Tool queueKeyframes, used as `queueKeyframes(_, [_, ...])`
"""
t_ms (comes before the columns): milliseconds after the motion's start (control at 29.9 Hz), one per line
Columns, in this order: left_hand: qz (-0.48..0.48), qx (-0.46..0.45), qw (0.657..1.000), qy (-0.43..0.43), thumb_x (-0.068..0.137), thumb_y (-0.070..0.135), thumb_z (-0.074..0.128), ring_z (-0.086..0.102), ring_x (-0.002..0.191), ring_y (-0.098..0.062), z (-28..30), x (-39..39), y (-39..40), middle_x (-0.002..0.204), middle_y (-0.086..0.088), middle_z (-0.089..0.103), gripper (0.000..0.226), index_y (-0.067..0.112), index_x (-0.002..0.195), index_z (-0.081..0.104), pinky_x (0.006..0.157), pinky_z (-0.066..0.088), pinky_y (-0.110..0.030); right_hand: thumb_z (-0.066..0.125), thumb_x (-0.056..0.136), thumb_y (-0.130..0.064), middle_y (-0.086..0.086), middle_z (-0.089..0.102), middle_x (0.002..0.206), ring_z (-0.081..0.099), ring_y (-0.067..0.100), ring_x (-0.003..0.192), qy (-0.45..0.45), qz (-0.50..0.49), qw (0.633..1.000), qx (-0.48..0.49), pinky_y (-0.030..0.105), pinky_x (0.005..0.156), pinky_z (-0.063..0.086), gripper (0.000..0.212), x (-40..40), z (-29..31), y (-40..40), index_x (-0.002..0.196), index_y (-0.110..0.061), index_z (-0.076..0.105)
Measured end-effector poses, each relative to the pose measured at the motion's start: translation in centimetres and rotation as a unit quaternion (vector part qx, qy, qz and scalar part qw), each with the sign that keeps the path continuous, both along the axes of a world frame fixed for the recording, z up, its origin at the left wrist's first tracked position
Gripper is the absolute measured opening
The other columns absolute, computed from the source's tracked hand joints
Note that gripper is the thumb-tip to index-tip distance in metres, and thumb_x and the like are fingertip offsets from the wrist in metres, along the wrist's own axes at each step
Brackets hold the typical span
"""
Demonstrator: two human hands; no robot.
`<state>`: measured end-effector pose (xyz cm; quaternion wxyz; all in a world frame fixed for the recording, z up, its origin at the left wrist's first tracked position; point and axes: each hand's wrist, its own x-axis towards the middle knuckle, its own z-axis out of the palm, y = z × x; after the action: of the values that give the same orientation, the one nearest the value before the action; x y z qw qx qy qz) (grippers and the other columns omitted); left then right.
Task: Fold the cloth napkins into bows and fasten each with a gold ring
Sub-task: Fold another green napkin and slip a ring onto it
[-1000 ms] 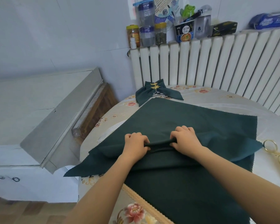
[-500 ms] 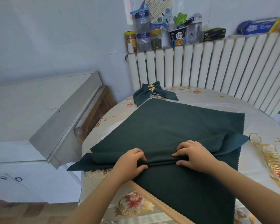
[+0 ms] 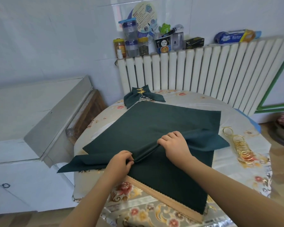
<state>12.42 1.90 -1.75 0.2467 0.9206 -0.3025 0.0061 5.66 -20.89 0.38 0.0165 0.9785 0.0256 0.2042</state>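
Since the frame a second back, both hands had drawn the folded band of the dark green napkin (image 3: 162, 128) nearer to me and begun bunching its middle, so that what had lain as a flat pleat now rose as a gathered ridge running between them. From where I watched, my left hand (image 3: 120, 163) was curled round the near end of that ridge, pinching the cloth between thumb and fingers, and my right hand (image 3: 174, 145) was curled over the far end, its knuckles up, gripping the same fold. That napkin lay spread on the round table (image 3: 246, 176), on top of more cloths whose tan scalloped edge showed on the side of it nearest me; its folded tips stuck out past the stack on either side of the ridge. Beyond the napkin, toward the radiator (image 3: 203, 71), sat the finished bow (image 3: 142, 96), already ringed in gold. Just to the right of the napkin lay the loose gold rings (image 3: 241, 148), untouched. I judged the pleating of this second napkin well along and the pinch at the centre about made, which meant the next need was a ring, with one hand freed to fetch it while the other kept the gather from springing open.
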Motion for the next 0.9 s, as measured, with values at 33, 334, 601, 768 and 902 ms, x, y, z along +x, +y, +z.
queueKeyframes(33, [0.001, 0.000, 1.000, 0.005, 0.088, 0.013, 0.063, 0.055, 0.095, -0.006, 0.0, -0.1, 0.2, 0.109, 0.008, 0.060, 0.006, 0.010, 0.086, 0.068, 0.081, 0.035, -0.012, 0.057, 0.062, -0.001, -0.007, 0.065, 0.075, 0.059, 0.019, 0.069, 0.012, -0.003, 1.000, -0.004, 0.029, 0.073, 0.041, 0.031, -0.3, 0.3, 0.3, 0.082, -0.023, 0.067])
queueKeyframes(334, [-0.030, 0.025, 0.998, 0.047, 0.086, 0.012, 0.065, 0.052, 0.098, -0.002, 0.7, -2.2, 1.3, 0.112, 0.013, 0.059, 0.021, 0.028, 0.073, 0.060, 0.090, 0.038, -0.016, 0.043, 0.088, -0.008, -0.003, 0.062, 0.113, 0.053, 0.021, 0.103, 0.087, -0.035, 0.994, 0.050, 0.030, 0.083, 0.037, 0.037, -6.7, -1.4, 2.1, 0.120, -0.021, 0.055])
queueKeyframes(601, [-0.042, 0.043, 0.997, 0.055, 0.088, 0.015, 0.062, 0.056, 0.106, -0.006, 1.2, -4.6, 1.4, 0.116, 0.016, 0.057, 0.011, 0.023, 0.081, 0.067, 0.088, 0.036, -0.014, 0.082, 0.040, -0.002, -0.010, 0.060, 0.059, 0.055, 0.015, 0.051, 0.035, -0.050, 0.998, 0.018, 0.023, 0.045, 0.039, 0.039, -10.6, -2.8, 2.5, 0.070, -0.025, 0.069])
queueKeyframes(768, [-0.073, 0.042, 0.996, 0.040, 0.087, 0.019, 0.064, 0.054, 0.107, -0.006, 0.9, -6.6, -0.6, 0.118, 0.012, 0.059, 0.006, 0.019, 0.085, 0.069, 0.096, 0.041, -0.023, 0.082, 0.046, -0.007, -0.010, 0.062, 0.063, 0.057, 0.016, 0.057, 0.031, -0.081, 0.996, 0.021, 0.026, 0.048, 0.043, 0.034, -12.7, -3.4, 0.3, 0.071, -0.025, 0.069])
queueKeyframes(902, [-0.093, 0.038, 0.995, 0.019, 0.086, 0.023, 0.063, 0.053, 0.104, -0.005, 0.6, -8.0, -2.3, 0.110, 0.013, 0.057, 0.005, 0.022, 0.083, 0.066, 0.093, 0.044, -0.026, 0.058, 0.081, -0.015, -0.006, 0.066, 0.092, 0.059, 0.020, 0.085, 0.076, -0.125, 0.989, 0.029, 0.030, 0.070, 0.043, 0.021, -13.8, -3.0, -1.1, 0.098, -0.023, 0.066])
